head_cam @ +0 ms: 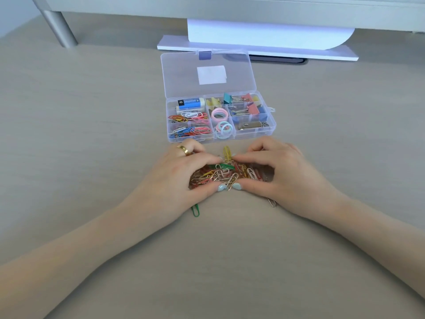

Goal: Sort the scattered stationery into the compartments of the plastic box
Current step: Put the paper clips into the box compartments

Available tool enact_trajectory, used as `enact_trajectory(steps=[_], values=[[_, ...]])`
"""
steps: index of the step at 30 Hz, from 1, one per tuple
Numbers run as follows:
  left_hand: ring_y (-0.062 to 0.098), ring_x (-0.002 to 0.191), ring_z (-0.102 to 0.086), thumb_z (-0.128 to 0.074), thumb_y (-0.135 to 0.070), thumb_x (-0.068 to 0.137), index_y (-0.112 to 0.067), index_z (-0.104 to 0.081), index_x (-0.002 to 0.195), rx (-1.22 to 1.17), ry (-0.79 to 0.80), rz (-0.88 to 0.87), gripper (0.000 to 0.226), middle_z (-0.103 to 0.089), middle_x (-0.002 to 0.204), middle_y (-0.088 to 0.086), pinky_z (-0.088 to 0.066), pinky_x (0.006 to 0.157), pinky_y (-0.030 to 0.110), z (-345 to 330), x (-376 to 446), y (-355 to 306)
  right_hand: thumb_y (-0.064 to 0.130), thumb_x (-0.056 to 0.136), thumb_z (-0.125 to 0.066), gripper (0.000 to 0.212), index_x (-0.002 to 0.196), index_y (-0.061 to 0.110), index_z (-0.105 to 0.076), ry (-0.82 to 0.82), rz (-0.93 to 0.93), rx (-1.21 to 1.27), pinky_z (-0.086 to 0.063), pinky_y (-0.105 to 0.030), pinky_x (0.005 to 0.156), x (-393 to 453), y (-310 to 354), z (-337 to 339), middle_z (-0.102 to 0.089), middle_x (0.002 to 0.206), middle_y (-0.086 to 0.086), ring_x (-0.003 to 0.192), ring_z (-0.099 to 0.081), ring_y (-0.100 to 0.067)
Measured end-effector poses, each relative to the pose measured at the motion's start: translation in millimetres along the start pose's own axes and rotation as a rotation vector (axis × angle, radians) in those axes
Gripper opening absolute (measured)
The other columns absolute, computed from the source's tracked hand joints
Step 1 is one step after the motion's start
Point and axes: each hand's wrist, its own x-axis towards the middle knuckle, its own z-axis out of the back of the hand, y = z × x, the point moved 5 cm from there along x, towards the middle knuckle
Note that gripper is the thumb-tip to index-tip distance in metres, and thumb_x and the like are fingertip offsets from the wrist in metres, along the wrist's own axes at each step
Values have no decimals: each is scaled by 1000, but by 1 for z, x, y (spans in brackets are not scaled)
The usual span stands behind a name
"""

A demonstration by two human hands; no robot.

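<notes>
Cupping a paper-clip pile (226, 174) — left hand (181, 178), right hand (273, 171) curled around it, plastic box (273, 125) open beyond

Mixed-colour paper clips (226, 173) heaped on desk, just before open, part-filled plastic box (220, 118).

Illegible mirrored white print on eraser (190, 104) sleeve

Office desk (92, 111), monitor stand (253, 48), stationery box (264, 130)
</notes>
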Motion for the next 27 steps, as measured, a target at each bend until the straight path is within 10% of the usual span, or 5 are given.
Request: enact_trajectory(steps=[13, 27], values=[[1, 68, -51, -58, -21, 76, -26, -62, 86, -222, -10, 57, 11, -47, 83, -15, -48, 57, 21, 5, 4, 0, 23, 75, -64, 13, 86, 23, -73, -14, 34, 205, -41, -17, 61, 4, -1, 3, -59, 79, 6, 71, -53, -13], [3, 89, -58, -54, -33, 77, -33, -62, 93, -331, -88, 54, 18, -57, 95, -19, -42, 75, 11, 10, 2, 5, 26, 81, -60, 16, 89, 20, -73, -94, 95, 225, -37, -6, 62, -1, 1, 6, -59, 77, 11, 68, -54, -3]])
